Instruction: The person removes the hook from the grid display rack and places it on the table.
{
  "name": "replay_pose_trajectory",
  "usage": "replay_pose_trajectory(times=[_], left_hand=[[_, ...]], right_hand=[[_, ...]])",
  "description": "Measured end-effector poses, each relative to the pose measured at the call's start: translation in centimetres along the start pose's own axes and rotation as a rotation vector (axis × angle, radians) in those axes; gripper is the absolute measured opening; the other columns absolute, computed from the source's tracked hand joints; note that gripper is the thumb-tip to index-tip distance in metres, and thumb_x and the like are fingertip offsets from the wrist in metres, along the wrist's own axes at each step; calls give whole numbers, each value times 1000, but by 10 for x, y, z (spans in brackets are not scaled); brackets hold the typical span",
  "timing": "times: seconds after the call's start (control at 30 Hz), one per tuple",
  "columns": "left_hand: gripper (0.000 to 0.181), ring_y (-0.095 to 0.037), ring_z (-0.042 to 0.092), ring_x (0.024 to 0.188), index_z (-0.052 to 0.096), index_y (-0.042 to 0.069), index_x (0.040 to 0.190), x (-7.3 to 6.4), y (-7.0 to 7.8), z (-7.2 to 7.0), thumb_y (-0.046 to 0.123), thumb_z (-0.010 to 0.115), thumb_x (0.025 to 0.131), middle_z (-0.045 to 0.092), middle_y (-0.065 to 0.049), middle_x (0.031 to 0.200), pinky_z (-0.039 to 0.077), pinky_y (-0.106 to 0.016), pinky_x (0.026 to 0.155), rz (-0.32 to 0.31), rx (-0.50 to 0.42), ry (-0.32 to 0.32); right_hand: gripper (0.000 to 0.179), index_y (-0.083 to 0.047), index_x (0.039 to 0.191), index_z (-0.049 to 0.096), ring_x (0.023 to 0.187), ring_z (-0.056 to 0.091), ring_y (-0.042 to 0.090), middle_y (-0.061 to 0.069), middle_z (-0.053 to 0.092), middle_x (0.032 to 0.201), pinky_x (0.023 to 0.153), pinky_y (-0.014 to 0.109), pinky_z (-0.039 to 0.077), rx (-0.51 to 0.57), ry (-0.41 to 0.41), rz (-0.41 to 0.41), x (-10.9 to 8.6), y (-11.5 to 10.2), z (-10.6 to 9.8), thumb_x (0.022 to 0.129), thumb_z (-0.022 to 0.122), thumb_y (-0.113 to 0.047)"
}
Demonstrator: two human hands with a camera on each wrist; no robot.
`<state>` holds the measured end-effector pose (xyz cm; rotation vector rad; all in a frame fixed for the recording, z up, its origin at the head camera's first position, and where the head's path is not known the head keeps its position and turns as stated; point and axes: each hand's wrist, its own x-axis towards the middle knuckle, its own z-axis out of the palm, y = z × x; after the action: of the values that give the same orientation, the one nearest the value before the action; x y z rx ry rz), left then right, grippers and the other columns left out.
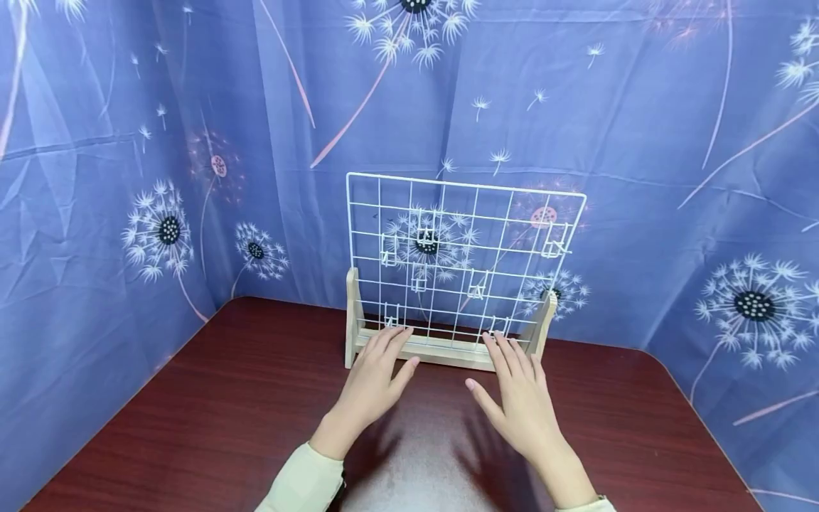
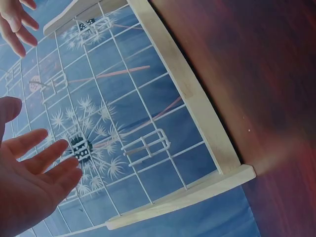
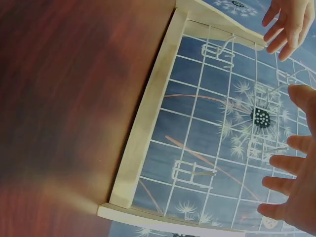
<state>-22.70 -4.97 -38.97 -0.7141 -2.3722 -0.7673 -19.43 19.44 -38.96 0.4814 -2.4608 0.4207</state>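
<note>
A white wire grid rack [image 1: 467, 185] stands upright in a pale wooden stand [image 1: 441, 350] on the table. Several small white wire hooks hang on it, among them one hook [image 1: 477, 290] at mid height and another hook [image 1: 554, 248] at the upper right. In front of the rack's lower left part, my left hand [image 1: 373, 384] hovers with its fingers extended. My right hand [image 1: 523, 402] is spread before the lower right part. Both wrist views show the left palm [image 2: 29, 190] and the right hand [image 3: 298, 190] holding nothing, apart from the grid.
A dark red wood-grain table [image 1: 211, 398] lies under the stand. Blue cloth [image 1: 307, 235] printed with dandelions encloses the back and both sides, close behind the rack.
</note>
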Motion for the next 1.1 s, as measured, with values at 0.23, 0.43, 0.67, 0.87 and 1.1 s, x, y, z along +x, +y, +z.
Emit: replay_pose_trajectory(times=[0.23,0.43,0.67,0.87,1.1], left_hand=[[43,-30,52,119,53,4,135,6,-4,-8,20,60,96,58,-14,127,45,-49,99,37,-57,56],[40,-27,55,115,55,3,133,15,-11,-18,15,60,95,61,-13,122,48,-43,97,50,-111,111],[36,-27,60,110,58,-1,128,28,-24,-36,10,61,94,65,-15,116,49,-42,95,102,-173,196],[33,-28,61,105,60,0,126,40,-35,-53,7,60,94,67,-14,111,50,-44,91,86,-211,246],[30,-26,62,94,61,0,125,55,-50,-63,5,57,95,67,-15,109,51,-41,86,51,-286,301]], right_hand=[[73,-13,150,33,136,33,37,14,40,148,109,63,21,34,8,-1,4,-1,-8,90,64,-40],[72,-14,150,34,133,38,38,13,44,145,107,63,23,53,39,-16,7,2,-14,90,66,-37],[71,-13,150,34,131,39,37,13,44,145,105,62,27,71,84,-36,12,6,-23,89,67,-30],[71,-15,150,33,131,40,36,13,45,144,104,60,28,97,113,-40,17,8,-29,89,67,-26],[68,-15,150,34,131,40,34,12,46,143,103,60,30,137,138,-29,21,12,-32,90,66,-23]])
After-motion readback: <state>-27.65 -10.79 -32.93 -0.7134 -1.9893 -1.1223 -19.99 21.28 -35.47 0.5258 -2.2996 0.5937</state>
